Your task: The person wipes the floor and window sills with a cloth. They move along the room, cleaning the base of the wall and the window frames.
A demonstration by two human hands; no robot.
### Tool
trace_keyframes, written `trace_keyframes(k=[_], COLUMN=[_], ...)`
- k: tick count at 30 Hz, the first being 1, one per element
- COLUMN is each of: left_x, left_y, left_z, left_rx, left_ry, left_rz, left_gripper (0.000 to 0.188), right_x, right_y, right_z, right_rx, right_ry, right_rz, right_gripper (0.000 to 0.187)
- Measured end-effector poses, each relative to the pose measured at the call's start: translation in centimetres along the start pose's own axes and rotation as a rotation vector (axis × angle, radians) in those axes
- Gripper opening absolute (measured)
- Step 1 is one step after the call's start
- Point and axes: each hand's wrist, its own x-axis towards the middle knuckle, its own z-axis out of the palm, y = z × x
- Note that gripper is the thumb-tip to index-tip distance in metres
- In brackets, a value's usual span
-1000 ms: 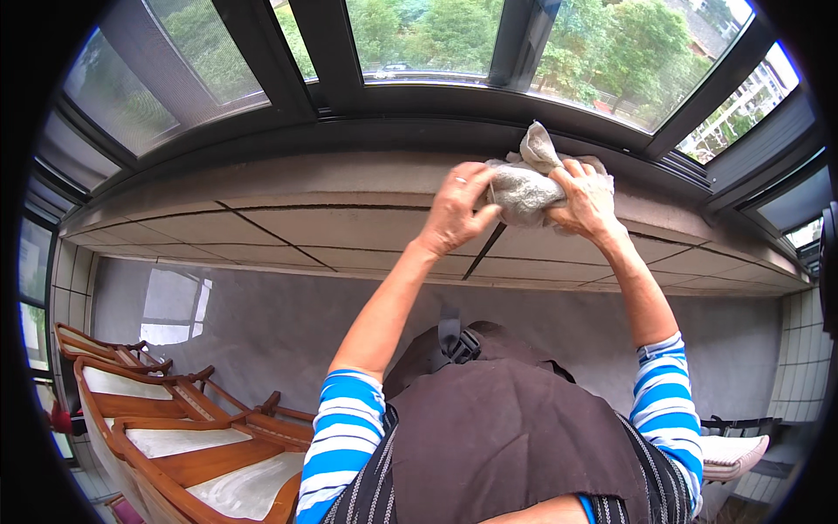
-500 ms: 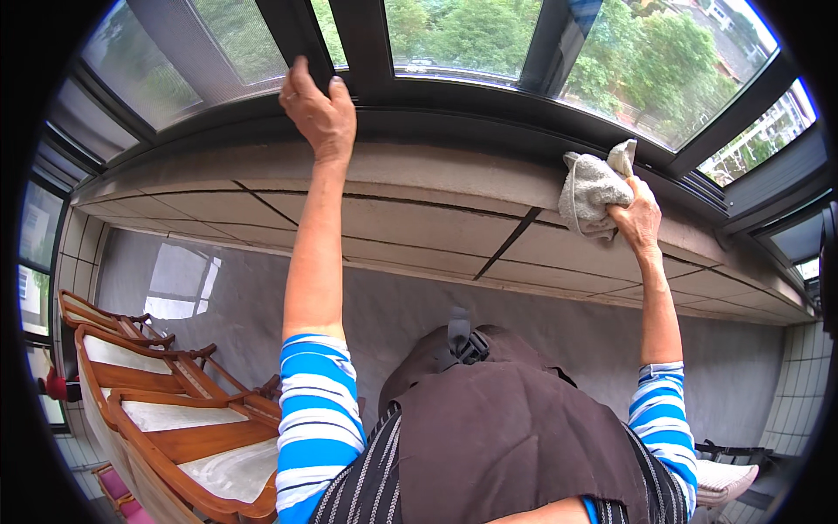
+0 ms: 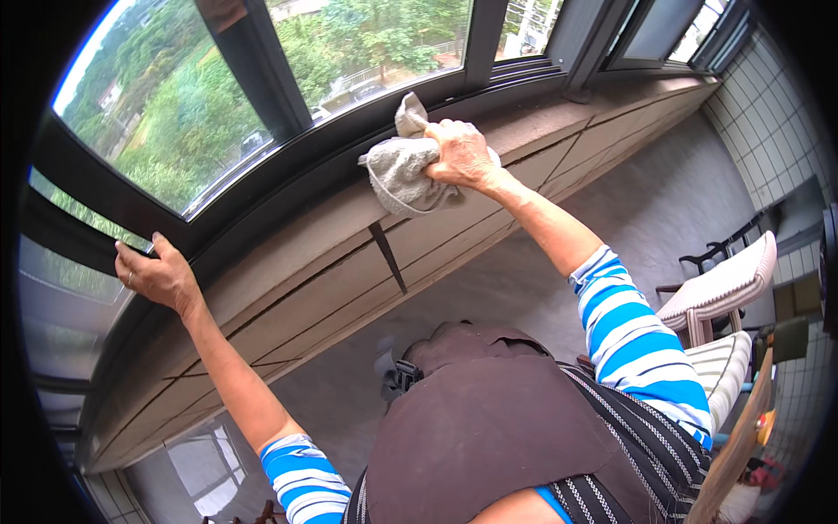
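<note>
Cloth [image 3: 400,175] wiping seems in hand: the left hand [image 3: 161,275], fingers apart, is at the window frame [image 3: 131,196]; rightward, the right hand [image 3: 463,155] clamps its grip on the bunched cloth along the sill [image 3: 541,120]. A stroke would call for steady pressure.

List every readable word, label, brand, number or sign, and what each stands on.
None readable: the grey cloth in the right hand, brown apron and black window frame by the left hand show no legible lettering. Anything beyond the window glass is too small to read.
</note>
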Motion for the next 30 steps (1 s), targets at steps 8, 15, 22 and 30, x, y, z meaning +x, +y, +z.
trace_keyframes(k=[8,15,22,30], left_x=[-0.8,-0.4,0.1,-3.3], left_y=[-1.6,-1.8,8.9,44.4], left_z=[3.2,2.7,-2.4,1.1], left_rx=[-0.198,-0.241,-0.309,-0.624], left_ry=[-0.342,-0.314,-0.059,-0.141], left_rz=[-0.347,-0.341,-0.007,1.120], left_gripper=[0.044,0.046,0.049,0.044], right_x=[0.0,-0.1,0.3,-0.1], right_y=[-0.3,-0.4,-1.0,-0.9], right_z=[-0.2,0.0,-0.6,0.8], right_rx=[-0.053,-0.018,-0.017,-0.115], right_ry=[-0.020,-0.040,-0.089,-0.086], right_rz=[0.008,0.026,0.056,0.116], right_gripper=[0.036,0.038,0.043,0.034])
